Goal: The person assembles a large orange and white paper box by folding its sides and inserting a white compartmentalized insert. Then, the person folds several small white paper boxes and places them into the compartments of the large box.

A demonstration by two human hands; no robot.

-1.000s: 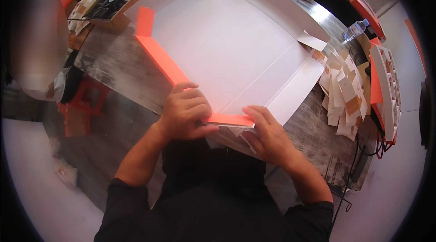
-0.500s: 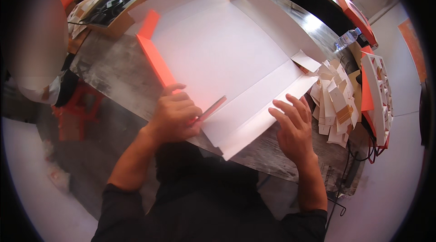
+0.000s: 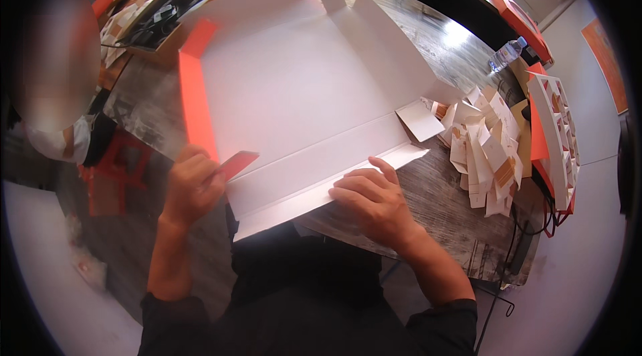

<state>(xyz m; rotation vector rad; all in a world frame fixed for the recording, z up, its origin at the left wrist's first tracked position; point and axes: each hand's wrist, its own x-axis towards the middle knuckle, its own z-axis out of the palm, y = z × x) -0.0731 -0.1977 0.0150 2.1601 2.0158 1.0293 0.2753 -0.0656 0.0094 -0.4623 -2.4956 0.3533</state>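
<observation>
An unfolded cardboard box (image 3: 287,82) lies in front of me, white inside, with an orange left side wall (image 3: 195,98) raised and its other flaps partly up. My left hand (image 3: 194,185) is closed round the near left corner, pinching the orange wall by a small flap (image 3: 239,164) that sticks out to the right. My right hand (image 3: 371,199) has its bent fingers on the white front flap (image 3: 294,199), gripping its edge; the thumb is not plain to see. A small white corner flap (image 3: 420,120) stands out at the box's right side.
Folded white card pieces (image 3: 485,149) are heaped right of the box, beside a white divider grid (image 3: 555,132). A water bottle (image 3: 507,54) lies at the far right. Far left is an open carton (image 3: 160,18) with dark items. Another person (image 3: 63,135) is at the left by an orange stool (image 3: 114,169).
The box has shifted left and turned slightly, with my left hand moving along on its corner. My right hand has come left and down from above the front flap onto its edge.
</observation>
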